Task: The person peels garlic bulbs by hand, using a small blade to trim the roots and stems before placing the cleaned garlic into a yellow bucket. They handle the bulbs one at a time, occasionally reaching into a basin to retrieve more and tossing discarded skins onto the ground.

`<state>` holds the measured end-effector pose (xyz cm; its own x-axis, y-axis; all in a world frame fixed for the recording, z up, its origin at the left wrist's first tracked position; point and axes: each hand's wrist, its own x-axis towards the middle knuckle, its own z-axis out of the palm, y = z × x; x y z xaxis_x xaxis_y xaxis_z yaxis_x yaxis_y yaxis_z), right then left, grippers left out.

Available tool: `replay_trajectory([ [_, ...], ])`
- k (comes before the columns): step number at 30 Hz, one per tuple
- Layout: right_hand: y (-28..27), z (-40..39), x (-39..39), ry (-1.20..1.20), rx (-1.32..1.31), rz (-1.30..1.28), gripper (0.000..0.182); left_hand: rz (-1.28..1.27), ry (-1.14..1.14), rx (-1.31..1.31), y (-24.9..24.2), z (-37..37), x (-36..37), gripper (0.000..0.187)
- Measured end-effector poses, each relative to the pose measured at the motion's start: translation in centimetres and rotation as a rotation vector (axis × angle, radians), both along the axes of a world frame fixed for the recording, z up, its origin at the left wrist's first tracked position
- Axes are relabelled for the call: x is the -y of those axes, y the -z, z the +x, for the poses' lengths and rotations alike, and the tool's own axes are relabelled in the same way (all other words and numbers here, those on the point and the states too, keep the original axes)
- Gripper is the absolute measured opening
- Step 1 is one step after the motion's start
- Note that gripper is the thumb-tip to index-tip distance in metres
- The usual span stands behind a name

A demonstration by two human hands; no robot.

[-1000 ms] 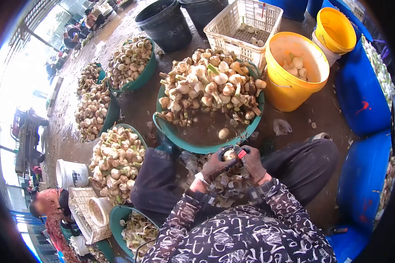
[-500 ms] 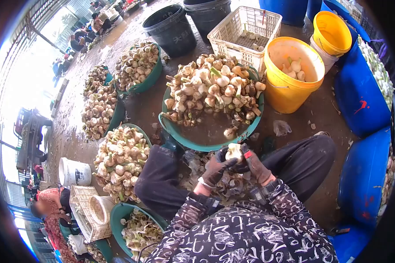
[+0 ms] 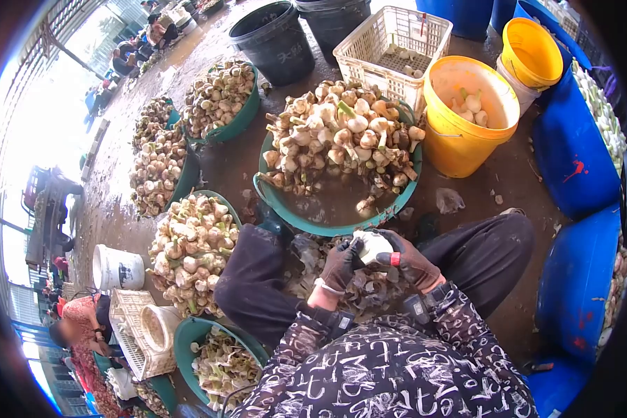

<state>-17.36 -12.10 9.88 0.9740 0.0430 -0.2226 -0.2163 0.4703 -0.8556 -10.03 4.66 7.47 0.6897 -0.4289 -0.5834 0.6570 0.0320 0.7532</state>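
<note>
Cupping a pale bulb (image 3: 374,247) from both sides, the left hand (image 3: 339,268) and right hand (image 3: 411,263), both gloved, meet above the lap. The left fingers curl against the bulb's nine-o'clock side; the right fingers bend around its three-o'clock side, one wearing a red band (image 3: 395,259). Whether a blade lies between the palms cannot be told.

Directly beneath, toward six o'clock, lies a heap of papery skins (image 3: 369,299). At eleven to twelve o'clock stands a green basin (image 3: 320,227) bearing piled bulbs (image 3: 334,132), with a lone bulb (image 3: 366,206) inside near its rim. A yellow bucket (image 3: 460,150) stands at one o'clock, a tub of bulbs (image 3: 191,254) at nine.

Probable faults, by judgement: the smooth, rounded bulb could slip if the two hands press unevenly, dropping among the skins, where similar colouring would hide it. Dirt on the gloves could smear its white surface. Should a blade be present, the closeness of the fingertips would expose them to a cut.
</note>
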Motion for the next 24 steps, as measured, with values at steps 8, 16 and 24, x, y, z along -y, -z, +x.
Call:
replay_trajectory([
  [8, -2.4, 0.8, -0.3, -0.042, 0.596, -1.262, 0.043, -0.030, 0.107, 0.090, -1.5, 0.2, -1.6, 0.033],
  [16, 1.2, 0.9, -1.2, 0.274, -0.021, -0.343, 0.018, -0.383, -0.160, 0.156, -1.5, -0.5, -1.5, 0.028],
  [24, 4.0, 1.3, 0.8, 0.363, -0.366, 0.935, 0.030, 0.113, 1.123, 0.509, -2.3, -0.1, -5.1, 0.038],
])
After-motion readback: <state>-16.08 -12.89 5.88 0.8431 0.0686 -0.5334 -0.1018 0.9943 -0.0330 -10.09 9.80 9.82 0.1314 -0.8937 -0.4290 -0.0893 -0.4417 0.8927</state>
